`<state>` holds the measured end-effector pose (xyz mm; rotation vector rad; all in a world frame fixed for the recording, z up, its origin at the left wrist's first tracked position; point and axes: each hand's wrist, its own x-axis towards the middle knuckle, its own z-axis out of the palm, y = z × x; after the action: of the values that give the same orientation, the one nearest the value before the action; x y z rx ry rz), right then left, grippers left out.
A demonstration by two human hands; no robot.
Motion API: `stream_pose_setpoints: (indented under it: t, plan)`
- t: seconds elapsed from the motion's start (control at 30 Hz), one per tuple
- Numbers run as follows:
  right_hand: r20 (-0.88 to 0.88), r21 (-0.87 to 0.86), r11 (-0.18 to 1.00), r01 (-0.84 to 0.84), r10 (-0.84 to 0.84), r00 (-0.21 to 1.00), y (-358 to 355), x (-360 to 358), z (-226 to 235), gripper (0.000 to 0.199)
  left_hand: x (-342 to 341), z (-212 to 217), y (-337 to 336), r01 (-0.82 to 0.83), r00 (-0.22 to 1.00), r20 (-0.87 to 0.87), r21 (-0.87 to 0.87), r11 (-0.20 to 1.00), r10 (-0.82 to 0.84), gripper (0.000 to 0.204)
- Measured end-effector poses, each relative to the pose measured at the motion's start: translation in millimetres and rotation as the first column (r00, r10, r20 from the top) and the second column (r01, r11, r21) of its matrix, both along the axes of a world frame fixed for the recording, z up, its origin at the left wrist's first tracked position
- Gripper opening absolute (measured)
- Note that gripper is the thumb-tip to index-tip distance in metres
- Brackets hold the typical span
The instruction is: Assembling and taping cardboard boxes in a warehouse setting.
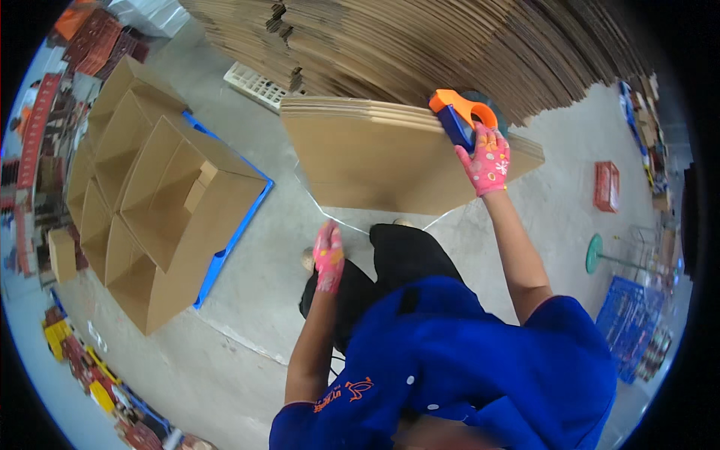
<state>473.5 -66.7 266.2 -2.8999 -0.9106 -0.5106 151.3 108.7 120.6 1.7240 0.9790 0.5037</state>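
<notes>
Gripping orange-and-blue tape dispenser (460, 118) at 1 o'clock, right hand (489, 160) in pink glove, fingers closed round handle; blade end hidden behind flat cardboard stack (375, 161). Dispenser long axis runs approx 10-to-4, sits on stack's top edge, right end. Left hand (328, 256) hangs near centre, touching nothing; fingers loosely curled, exact state can't tell. Erected cartons (161, 202) at 9 o'clock on blue sheet (232, 232). Bare concrete betw. cartons and stack.
</notes>
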Motion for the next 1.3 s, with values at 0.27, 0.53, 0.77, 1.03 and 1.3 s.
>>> stream_pose_setpoints:
  t: [0.27,0.53,0.77,1.03,1.3]
  plan:
    - [-0.298,-0.036,0.944,-0.327,0.302,0.906,13.5,43.1,14.5,0.075,203.1,108.5,24.3,0.238,0.957,-0.286,0.661,0.712,-0.054,0.060]
    - [-0.455,-0.036,0.905,-0.424,0.363,0.813,-8.8,48.0,33.4,0.069,199.7,126.1,12.7,0.550,0.711,-0.703,0.524,0.650,-0.035,0.067]
    - [-0.351,0.098,0.800,-0.593,0.585,0.731,-96.7,31.2,21.4,0.061,138.0,136.2,-15.4,0.343,0.858,-0.513,0.631,0.696,0.041,0.048]
    - [-0.442,0.152,0.783,-0.603,0.599,0.668,-142.8,-30.6,27.0,0.066,45.5,105.1,32.0,-0.590,0.747,0.098,0.553,0.588,0.657,0.052]
    - [-0.804,0.049,0.842,-0.538,0.353,0.478,-183.8,-69.3,8.9,0.062,-46.2,71.4,73.2,-0.632,0.706,0.049,-0.408,0.659,0.707,0.048]
